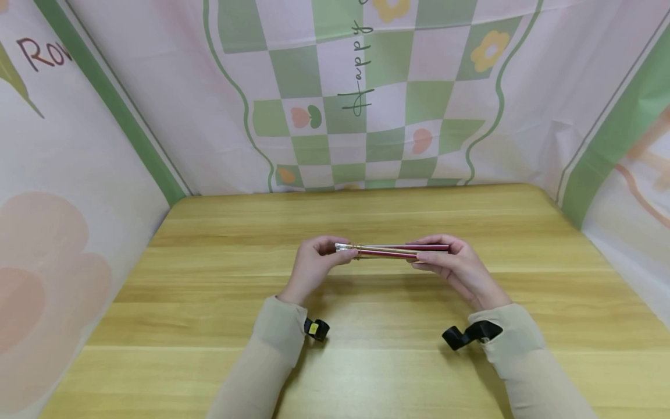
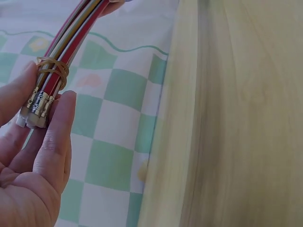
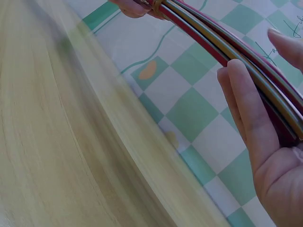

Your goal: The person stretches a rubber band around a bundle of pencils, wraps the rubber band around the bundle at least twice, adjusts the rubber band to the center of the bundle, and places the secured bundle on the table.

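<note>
A bundle of pencils [image 1: 392, 254] hangs in the air over the wooden surface [image 1: 382, 372], spanning the space between the two hands. The left hand [image 1: 310, 265] is at the bundle's eraser end, clamped on it, with the thumb on one side and the fingers on the other; in the left wrist view the thumb touches the rubber band [image 2: 59, 66] looped round the bundle near that end. The right hand [image 1: 464, 269] is at the bundle's opposite end, the thumb above and the fingers below; in the right wrist view the fingers lie fairly straight against the bundle, while the thumb stands apart from it. The bundle's long axis runs from left to right, nearly level in the head view and roughly parallel to the far edge of the surface. Its metal ferrules and erasers [image 2: 38, 106] point to the left hand, and the other ends point into the right hand's palm. The pencils, in red, gold and pale tones, lie close together at the band and spread slightly beyond it. Beige sleeves [image 1: 256, 355] are on the near side of the bundle, and a green-and-white checked cloth [image 1: 387, 55] hangs behind it.
</note>
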Demonstrator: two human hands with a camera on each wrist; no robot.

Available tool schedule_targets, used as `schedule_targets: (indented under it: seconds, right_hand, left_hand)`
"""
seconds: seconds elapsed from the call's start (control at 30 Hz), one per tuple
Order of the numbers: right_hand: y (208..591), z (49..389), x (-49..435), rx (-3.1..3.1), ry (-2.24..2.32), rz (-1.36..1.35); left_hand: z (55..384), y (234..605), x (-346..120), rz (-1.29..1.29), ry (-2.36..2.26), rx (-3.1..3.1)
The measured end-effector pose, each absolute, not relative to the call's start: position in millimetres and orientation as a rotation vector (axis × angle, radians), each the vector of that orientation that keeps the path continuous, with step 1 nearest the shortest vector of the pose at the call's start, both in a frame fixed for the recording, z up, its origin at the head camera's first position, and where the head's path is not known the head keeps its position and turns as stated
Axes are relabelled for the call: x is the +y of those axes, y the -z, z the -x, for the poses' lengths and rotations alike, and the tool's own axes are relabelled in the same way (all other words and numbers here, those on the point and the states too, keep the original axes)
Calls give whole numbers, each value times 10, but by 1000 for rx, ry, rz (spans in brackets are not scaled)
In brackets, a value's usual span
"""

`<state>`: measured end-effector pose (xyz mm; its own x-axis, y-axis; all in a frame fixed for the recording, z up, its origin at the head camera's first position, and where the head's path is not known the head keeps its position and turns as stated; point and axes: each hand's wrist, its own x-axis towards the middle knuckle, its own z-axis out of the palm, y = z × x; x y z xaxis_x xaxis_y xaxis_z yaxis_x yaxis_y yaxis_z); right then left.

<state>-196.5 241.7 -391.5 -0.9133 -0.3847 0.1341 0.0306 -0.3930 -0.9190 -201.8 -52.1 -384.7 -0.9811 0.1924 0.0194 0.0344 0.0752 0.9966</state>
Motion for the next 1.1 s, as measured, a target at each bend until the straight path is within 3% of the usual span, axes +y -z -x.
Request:
schedule_targets:
  seconds: [1.1]
  right_hand:
    - [3955,1960,2341,1570,2435,380]
  left_hand:
    - [2006,3916,-457,-287,-2020,2212]
